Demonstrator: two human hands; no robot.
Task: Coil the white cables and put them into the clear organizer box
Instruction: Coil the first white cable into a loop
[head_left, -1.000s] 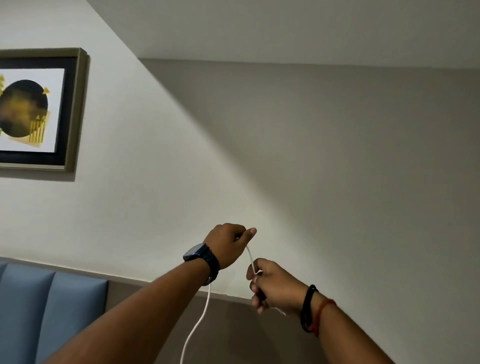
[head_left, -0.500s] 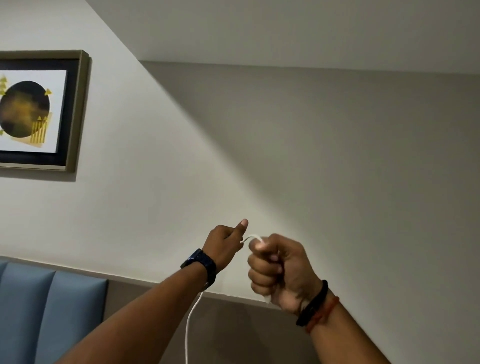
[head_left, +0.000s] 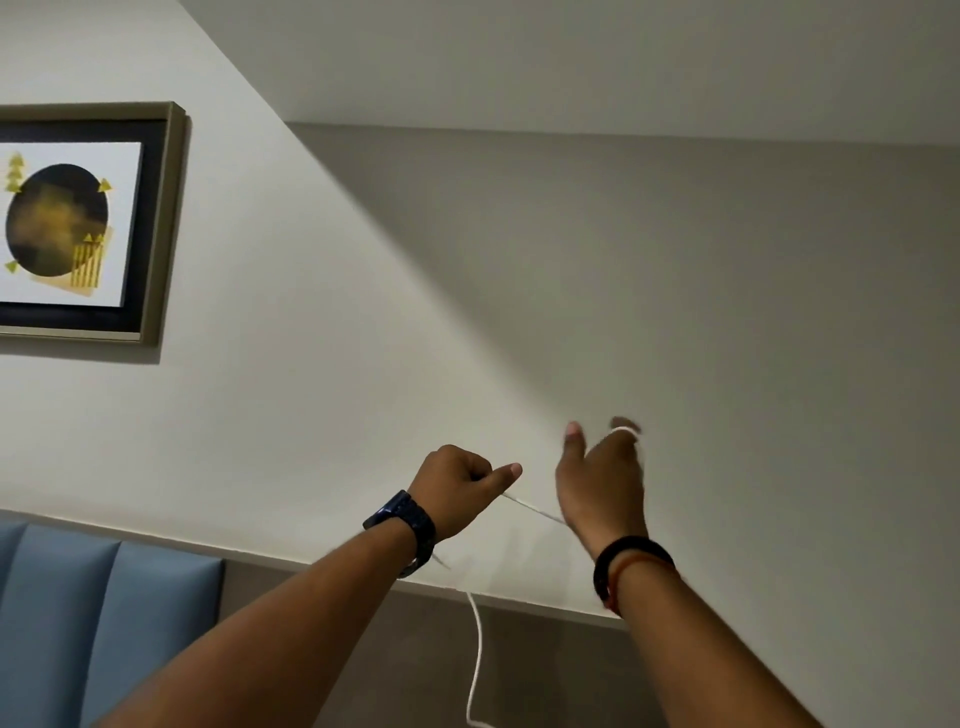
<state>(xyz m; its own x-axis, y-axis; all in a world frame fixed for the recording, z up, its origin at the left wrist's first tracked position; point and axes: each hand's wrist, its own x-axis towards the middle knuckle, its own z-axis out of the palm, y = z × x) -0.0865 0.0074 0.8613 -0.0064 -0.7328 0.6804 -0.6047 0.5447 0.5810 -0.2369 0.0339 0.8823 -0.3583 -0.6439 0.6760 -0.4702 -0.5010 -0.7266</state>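
A thin white cable (head_left: 475, 654) hangs down from my raised hands and runs off the bottom edge. My left hand (head_left: 457, 488), with a dark watch on its wrist, grips the cable in curled fingers, thumb pointing right. From there a short stretch of cable runs taut to my right hand (head_left: 602, 493). That hand is blurred by motion, thumb up, with a white bit of cable over its curled fingertips. The clear organizer box is not in view.
Both hands are held up in front of a plain pale wall. A framed picture (head_left: 78, 223) hangs at the left. A blue padded panel (head_left: 104, 623) and a grey panel (head_left: 545, 675) lie below the wall ledge.
My right hand has left its fist beside the left hand and swung up and to the right, drawing the cable taut between the hands. The left hand has barely moved.
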